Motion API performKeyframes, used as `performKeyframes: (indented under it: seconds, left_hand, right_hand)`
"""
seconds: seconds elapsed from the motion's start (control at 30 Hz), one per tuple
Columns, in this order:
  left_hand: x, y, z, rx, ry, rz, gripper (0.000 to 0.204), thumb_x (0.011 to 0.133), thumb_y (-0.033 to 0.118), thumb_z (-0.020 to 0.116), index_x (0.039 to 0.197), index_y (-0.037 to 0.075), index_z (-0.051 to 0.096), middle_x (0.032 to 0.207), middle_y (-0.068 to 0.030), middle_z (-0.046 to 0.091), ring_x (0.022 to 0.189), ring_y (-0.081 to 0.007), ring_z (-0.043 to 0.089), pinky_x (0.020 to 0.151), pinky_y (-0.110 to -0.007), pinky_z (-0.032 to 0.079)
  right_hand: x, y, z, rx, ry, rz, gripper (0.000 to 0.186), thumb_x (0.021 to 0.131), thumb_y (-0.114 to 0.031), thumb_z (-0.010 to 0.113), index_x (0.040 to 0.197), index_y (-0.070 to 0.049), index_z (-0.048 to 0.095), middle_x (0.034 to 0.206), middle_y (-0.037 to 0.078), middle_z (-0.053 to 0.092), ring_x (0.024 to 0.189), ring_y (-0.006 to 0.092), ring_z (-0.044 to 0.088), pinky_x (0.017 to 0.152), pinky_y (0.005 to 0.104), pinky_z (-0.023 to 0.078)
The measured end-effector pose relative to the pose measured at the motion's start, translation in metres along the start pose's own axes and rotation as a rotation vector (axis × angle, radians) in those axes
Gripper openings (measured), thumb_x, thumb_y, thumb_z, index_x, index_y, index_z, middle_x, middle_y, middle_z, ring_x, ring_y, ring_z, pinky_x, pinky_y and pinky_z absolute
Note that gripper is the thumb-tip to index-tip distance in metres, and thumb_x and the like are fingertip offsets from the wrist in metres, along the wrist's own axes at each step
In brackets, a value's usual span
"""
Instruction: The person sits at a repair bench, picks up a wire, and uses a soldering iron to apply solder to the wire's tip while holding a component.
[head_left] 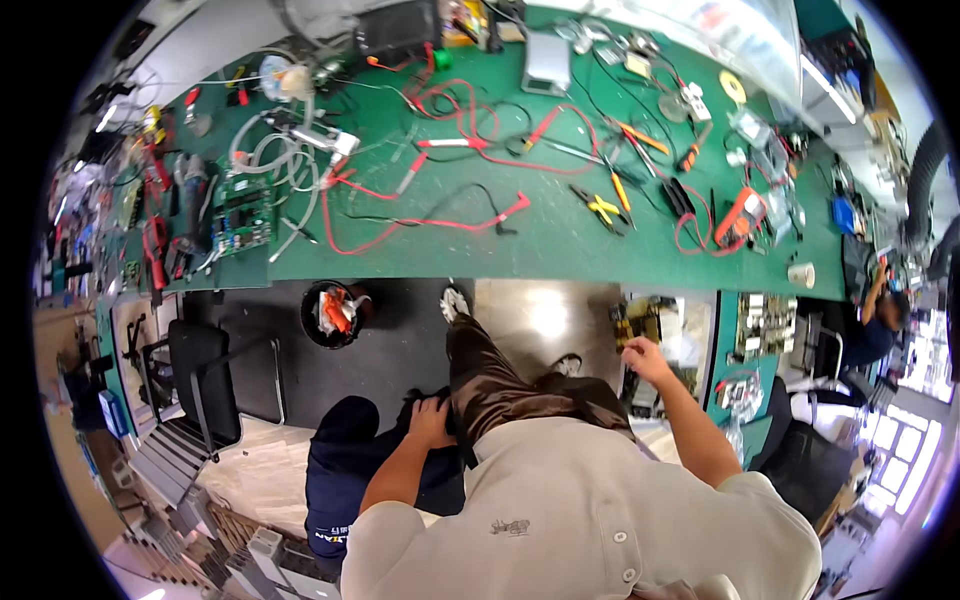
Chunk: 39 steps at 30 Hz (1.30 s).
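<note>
Head view, looking down past a pale shirt: the person's left hand (430, 422) rests palm-down on dark cloth just beside the hip, where a navy garment (340, 460) sits in front of the green table (450, 258), low and to the person's left. Its fingers are a little spread and lie over the cloth rather than pinching it, as far as I can make out; whether that garment is draped on a chair or worn by somebody, I can't tell from where I stand. I'd judge the fabric soft and light, slack enough to fold under the palm, not slippery or fragile; a broad grip along the rounded shoulder would hold better than a pinch at a loose edge. The right hand (645, 358) hangs out to the other side with its fingers loosely bent, apparently holding nothing, though I can't see whether the tips meet. Nearest to it in view are some circuit boards (640, 322) below the table's edge, but the gap in height is hard to read. Those look stiff and light, with parts that could snap or bend, so the bare edges seem the place to hold. Red cables (465, 140), yellow-handled pliers (603, 209) and a red multimeter (741, 217) lie on the table, well apart from both hands.
</note>
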<state>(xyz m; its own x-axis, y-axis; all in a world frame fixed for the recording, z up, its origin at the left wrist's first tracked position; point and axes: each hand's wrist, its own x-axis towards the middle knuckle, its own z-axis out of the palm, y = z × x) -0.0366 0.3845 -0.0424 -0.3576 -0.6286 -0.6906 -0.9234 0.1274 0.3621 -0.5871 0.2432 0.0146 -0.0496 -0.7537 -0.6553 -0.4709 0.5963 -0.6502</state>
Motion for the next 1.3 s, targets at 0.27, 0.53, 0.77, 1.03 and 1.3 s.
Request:
performKeyframes:
  seconds: [0.27, 0.53, 0.77, 1.03, 1.3]
  left_hand:
    - [-0.013, 0.041, 0.065, 0.389, -0.225, 0.216, 0.066, 0.085, 0.056, 0.066, 0.132, 0.009, 0.07, 0.138, -0.015, 0.056, 0.136, -0.032, 0.041, 0.12, -0.06, 0.018]
    - [-0.05, 0.009, 0.038, 0.281, -0.145, 0.045, 0.07, 0.068, 0.061, 0.085, 0.117, 0.014, 0.068, 0.115, -0.0076, 0.069, 0.117, -0.03, 0.057, 0.103, -0.054, 0.037]
    - [-0.103, -0.011, 0.036, 0.209, -0.013, -0.137, 0.09, 0.07, 0.054, 0.087, 0.142, 0.013, 0.052, 0.131, -0.0123, 0.061, 0.128, -0.0339, 0.053, 0.117, -0.06, 0.028]
    - [-0.101, -0.031, 0.066, 0.014, -0.035, -0.378, 0.092, 0.065, 0.039, 0.093, 0.141, 0.012, 0.047, 0.116, -0.0135, 0.066, 0.104, -0.0345, 0.069, 0.087, -0.047, 0.057]
    - [-0.14, -0.073, 0.091, -0.17, 0.043, -0.55, 0.081, 0.059, 0.037, 0.093, 0.125, 0.008, 0.057, 0.092, -0.0177, 0.075, 0.086, -0.0389, 0.073, 0.079, -0.047, 0.06]
  right_hand:
    - [-0.13, 0.145, -0.066, 0.014, 0.208, 0.573, 0.022, 0.095, -0.021, 0.065, 0.099, 0.001, 0.066, 0.076, 0.008, 0.069, 0.061, 0.0169, 0.066, 0.052, 0.0315, 0.052]
    - [-0.123, 0.121, -0.038, 0.024, -0.033, 0.447, 0.022, 0.097, -0.022, 0.064, 0.099, 0.0, 0.067, 0.078, 0.007, 0.069, 0.066, 0.0151, 0.067, 0.053, 0.0302, 0.053]
    - [-0.06, 0.056, -0.03, 0.246, 0.033, 0.34, 0.02, 0.099, -0.02, 0.064, 0.111, -0.004, 0.064, 0.089, 0.007, 0.072, 0.073, 0.0163, 0.07, 0.061, 0.0315, 0.056]
    - [-0.032, 0.105, 0.015, 0.158, -0.022, 0.407, 0.023, 0.092, -0.02, 0.068, 0.106, -0.002, 0.068, 0.084, 0.007, 0.073, 0.071, 0.0157, 0.07, 0.059, 0.0306, 0.057]
    - [0.037, 0.099, 0.101, -0.018, -0.172, 0.202, 0.023, 0.09, -0.022, 0.067, 0.1, -0.002, 0.072, 0.08, 0.009, 0.073, 0.074, 0.0174, 0.072, 0.068, 0.0326, 0.055]
